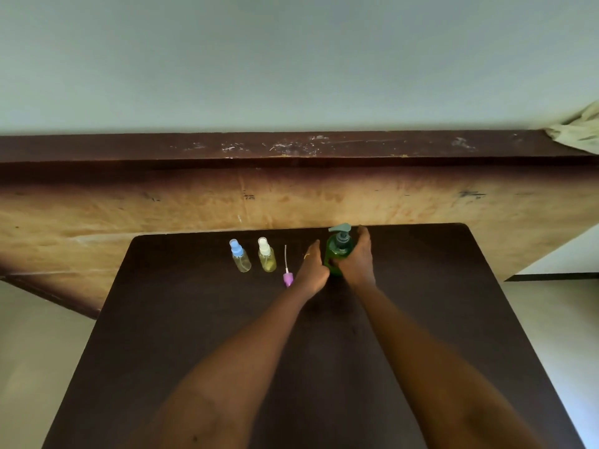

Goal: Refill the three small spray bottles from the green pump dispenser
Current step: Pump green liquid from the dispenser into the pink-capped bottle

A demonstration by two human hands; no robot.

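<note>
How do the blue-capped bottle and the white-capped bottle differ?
The blue-capped bottle looks almost clear; the white-capped bottle looks yellow. The blue-capped one stands farther from the hands, the white-capped one nearer the pink sprayer head. Both are small, upright, capped and untouched.

No readable text anywhere

The green pump dispenser (338, 254) and the small spray bottles (240, 256) carry no legible label — the dark smudges on the wooden panel (249, 196) behind the table are marks too blurred to make out
</note>
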